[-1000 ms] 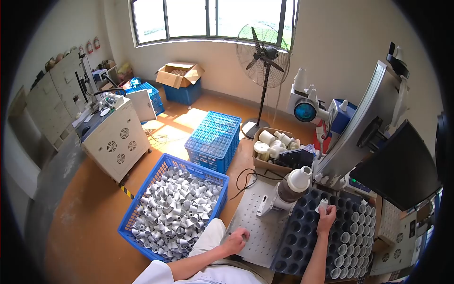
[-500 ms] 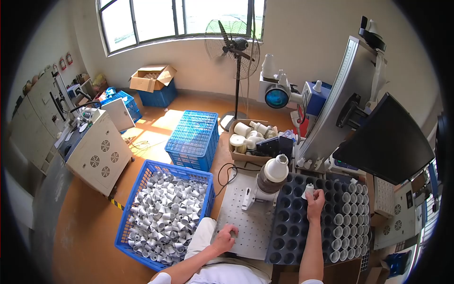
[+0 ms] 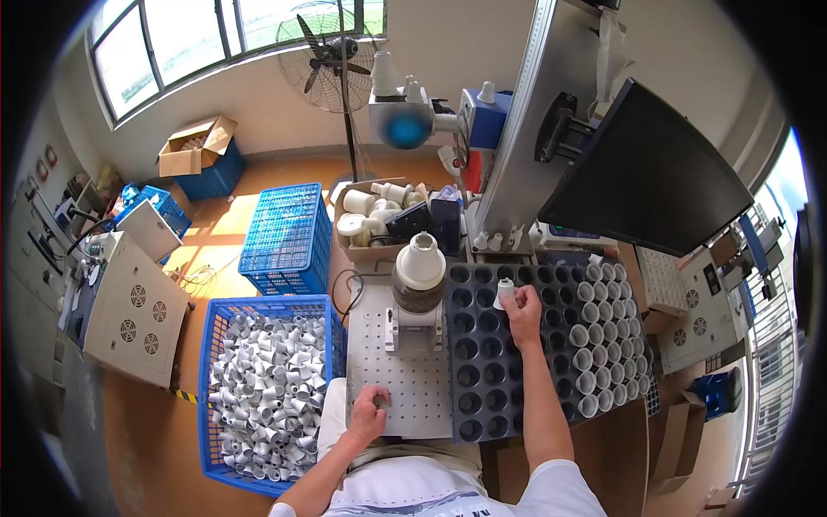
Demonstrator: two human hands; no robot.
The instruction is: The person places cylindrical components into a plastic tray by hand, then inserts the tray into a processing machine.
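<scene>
My right hand [image 3: 522, 317] pinches a small white cone-shaped plastic part [image 3: 504, 293], held upright over the black tray [image 3: 482, 420] of round pockets. White cups [image 3: 594, 358] fill the pockets on the tray's right side, while those near my hand show dark. My left hand [image 3: 368, 415], its fingers curled with nothing visible in them, rests at the near left edge of the perforated metal plate [image 3: 422, 388]. On that plate stands a fixture [image 3: 419, 293] topped by a larger white cone. Left of my left hand, a blue basket [image 3: 203, 405] holds many loose white cone parts [image 3: 267, 388].
A black monitor [image 3: 646, 172] hangs over the tray's far right, on a metal column [image 3: 517, 129]. Behind the fixture sits a cardboard box [image 3: 366, 256] of white parts. A blue crate [image 3: 284, 237] and a standing fan [image 3: 327, 56] are farther back.
My view has turned to the right, so the scene sits farther left. My right hand still holds the white cone part over the tray, and my left hand stays by the plate's edge.
</scene>
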